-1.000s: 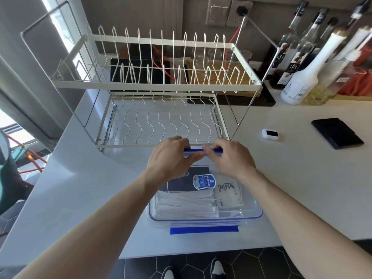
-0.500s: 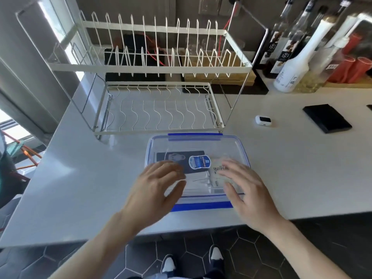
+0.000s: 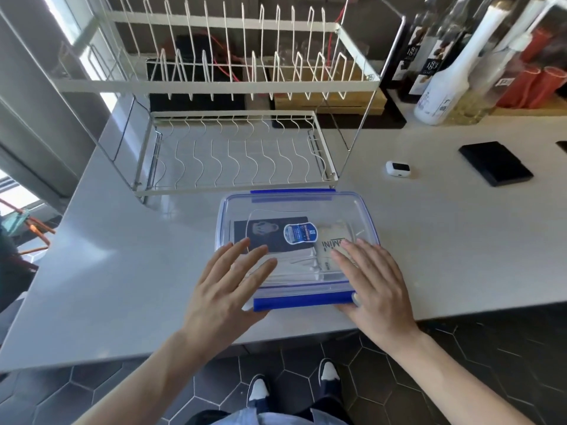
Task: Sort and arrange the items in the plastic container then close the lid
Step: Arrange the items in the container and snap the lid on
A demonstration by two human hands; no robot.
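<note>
A clear plastic container (image 3: 365, 216) with blue-edged lid sits near the front edge of the white counter. The lid lies on top, and its blue front latch (image 3: 302, 302) faces me. Through the lid I see a dark packet (image 3: 270, 231), a blue-and-white label (image 3: 299, 234) and white packets (image 3: 329, 245) lying flat. My left hand (image 3: 227, 289) is spread flat over the lid's front left corner, fingers straight. My right hand (image 3: 376, 286) lies flat on the front right part of the lid, thumb by the latch.
A white wire dish rack (image 3: 233, 124) stands just behind the container. To the right lie a small white device (image 3: 398, 169) and a black flat case (image 3: 495, 163). Several bottles (image 3: 441, 84) line the back right. The counter edge is right below my hands.
Both hands left the blue far latch and came back toward me. They now lie flat on the front of the lid, fingers spread.
</note>
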